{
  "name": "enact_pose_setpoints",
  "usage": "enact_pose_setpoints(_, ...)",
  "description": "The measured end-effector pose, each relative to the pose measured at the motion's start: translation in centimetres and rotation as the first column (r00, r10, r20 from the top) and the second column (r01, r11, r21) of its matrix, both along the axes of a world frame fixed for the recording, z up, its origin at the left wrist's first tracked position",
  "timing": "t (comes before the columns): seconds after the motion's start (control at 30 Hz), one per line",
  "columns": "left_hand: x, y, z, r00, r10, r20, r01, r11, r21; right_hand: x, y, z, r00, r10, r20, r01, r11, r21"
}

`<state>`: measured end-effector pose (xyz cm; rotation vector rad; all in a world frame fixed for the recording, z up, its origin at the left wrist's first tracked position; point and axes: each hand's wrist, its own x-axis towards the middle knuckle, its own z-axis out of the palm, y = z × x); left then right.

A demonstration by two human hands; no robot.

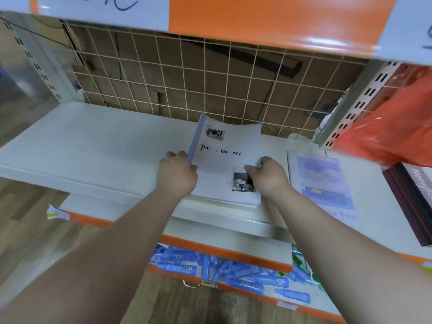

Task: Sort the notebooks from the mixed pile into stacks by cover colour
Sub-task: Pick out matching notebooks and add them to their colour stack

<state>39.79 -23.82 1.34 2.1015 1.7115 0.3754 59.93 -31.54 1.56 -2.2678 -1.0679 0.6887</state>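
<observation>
A stack of white-covered notebooks [228, 146] with black lettering and two small photos lies on the white shelf [93, 141], its far end against the wire grid. My left hand [178, 173] grips the stack's left edge. My right hand [268, 175] holds its right edge, thumb on the cover. To the right lies a light blue notebook [322, 183] flat on the shelf. Further right sits a stack of dark maroon notebooks [416, 202], partly cut off by the frame.
A wire grid [210, 78] with cardboard behind closes the shelf's back. An orange plastic bag [392, 127] hangs at the right over the maroon stack. The upper shelf's orange edge [268, 17] overhangs. Several blue tubes [222, 270] fill the lower shelf.
</observation>
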Motion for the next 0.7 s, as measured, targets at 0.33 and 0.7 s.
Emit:
enact_pose_setpoints(0.33,-0.5,0.3,-1.2,0.996,0.017,0.092,-0.012,0.998,-0.054,-0.2,-0.5,-0.1,0.994,0.037,0.098,-0.032,0.998,-0.052)
enact_pose_setpoints(0.7,-0.9,0.3,-1.8,0.985,0.021,0.17,-0.011,0.998,-0.06,-0.5,-1.0,-0.7,0.989,0.031,0.142,-0.028,0.999,-0.027)
